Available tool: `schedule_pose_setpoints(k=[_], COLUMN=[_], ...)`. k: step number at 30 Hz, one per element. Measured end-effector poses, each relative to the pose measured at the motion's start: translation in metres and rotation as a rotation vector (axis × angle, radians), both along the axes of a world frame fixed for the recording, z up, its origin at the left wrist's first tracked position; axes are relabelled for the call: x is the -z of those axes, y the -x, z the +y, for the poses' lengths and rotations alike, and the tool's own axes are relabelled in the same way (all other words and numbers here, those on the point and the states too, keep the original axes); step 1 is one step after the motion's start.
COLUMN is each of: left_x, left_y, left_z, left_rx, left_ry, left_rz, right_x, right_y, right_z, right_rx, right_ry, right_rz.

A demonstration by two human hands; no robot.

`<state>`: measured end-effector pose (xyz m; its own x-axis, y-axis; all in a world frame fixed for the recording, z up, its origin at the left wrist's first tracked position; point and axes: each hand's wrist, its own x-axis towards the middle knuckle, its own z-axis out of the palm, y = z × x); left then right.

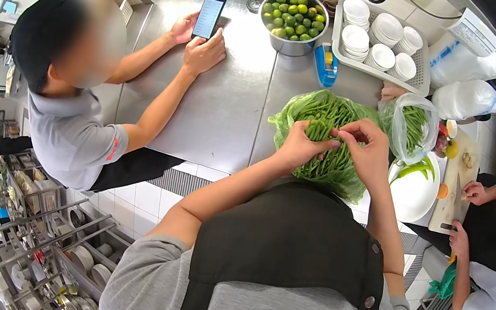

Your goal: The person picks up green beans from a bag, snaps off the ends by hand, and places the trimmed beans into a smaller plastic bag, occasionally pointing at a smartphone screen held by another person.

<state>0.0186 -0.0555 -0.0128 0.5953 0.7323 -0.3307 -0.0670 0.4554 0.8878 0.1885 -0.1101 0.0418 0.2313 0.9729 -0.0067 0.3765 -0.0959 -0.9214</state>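
Observation:
A large, open, light green plastic bag [349, 185] full of green beans [329, 106] sits on the steel table in front of me. Above it, my left hand [300, 147] is closed around a small bunch of green beans [319, 128], thumb pointing right. My right hand [365, 148] is closed in a pinch at the right end of that bunch, its fingertips close to my left thumb. The bean tips between the fingers are partly hidden. Right of my right hand stand a clear bag of green beans [414, 124] and a white plate [411, 200] with long green peppers [417, 169].
Behind the beans are a steel pot [291, 47] of limes, a blue tape dispenser [325, 66] and a tray [418, 85] of small white bowls. On the left a person [76, 131] holds a phone [208, 16]. At right another person's hands cut on a board [448, 207] with a knife.

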Motion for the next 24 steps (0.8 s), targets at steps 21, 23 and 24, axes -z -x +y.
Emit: schedule_pose_setpoints(k=[21, 23, 24], left_x=[-0.005, -0.010, -0.012], left_y=[0.003, 0.004, 0.004], left_z=[0.014, 0.016, 0.017], left_rx=[-0.183, -0.206, -0.221], left_ry=[-0.131, -0.126, -0.138], left_rz=[-0.003, -0.016, -0.009], right_x=[0.022, 0.023, 0.024], right_y=[0.003, 0.008, 0.011], right_z=[-0.021, -0.023, -0.022], right_rx=[-0.132, -0.179, -0.204], right_ry=[0.223, 0.286, 0.316], right_rz=[0.310, 0.245, 0.211])
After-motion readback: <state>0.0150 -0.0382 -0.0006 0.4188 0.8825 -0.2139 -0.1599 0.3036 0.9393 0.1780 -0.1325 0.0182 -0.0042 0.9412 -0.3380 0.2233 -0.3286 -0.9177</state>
